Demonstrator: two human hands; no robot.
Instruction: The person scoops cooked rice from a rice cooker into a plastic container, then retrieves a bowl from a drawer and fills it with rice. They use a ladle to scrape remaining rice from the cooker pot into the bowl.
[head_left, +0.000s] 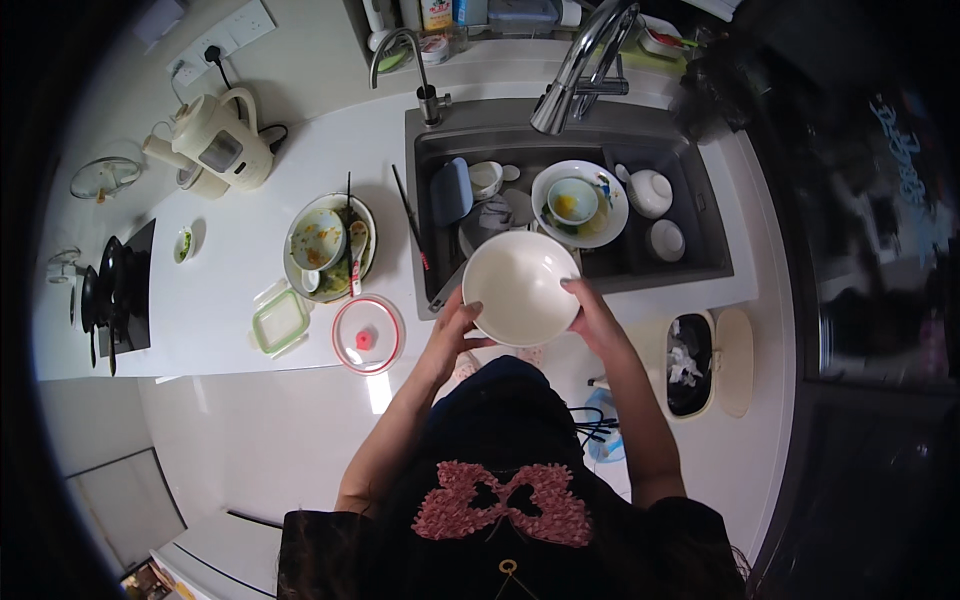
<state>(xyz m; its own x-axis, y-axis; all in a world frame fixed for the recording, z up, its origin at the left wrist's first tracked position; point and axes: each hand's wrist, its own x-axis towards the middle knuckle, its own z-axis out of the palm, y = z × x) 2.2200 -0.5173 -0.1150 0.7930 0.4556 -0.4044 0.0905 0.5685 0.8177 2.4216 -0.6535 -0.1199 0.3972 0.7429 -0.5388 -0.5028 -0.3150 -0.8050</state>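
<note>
Both hands hold a white round bowl (521, 289) in front of the sink's near edge, its hollow facing up. My left hand (454, 326) grips its left rim, thumb over the edge; my right hand (596, 311) grips the right side the same way. Beyond it, the dark grey sink (637, 281) holds a large patterned bowl (544, 195) with a small pale bowl (574, 201) in it. Also in the sink are a blue-grey plastic container (451, 191), a grey cloth (495, 214), a small white bowl (486, 178) and upturned white bowls (649, 193) at right.
Left of the sink, soiled dishes with chopsticks sit in a large bowl (373, 259). A chopstick (409, 214) lies nearby, with a round clear lid (367, 335) and a green-rimmed lid (280, 322). A chrome faucet (559, 97) overhangs the sink. An open bin (690, 364) stands at right.
</note>
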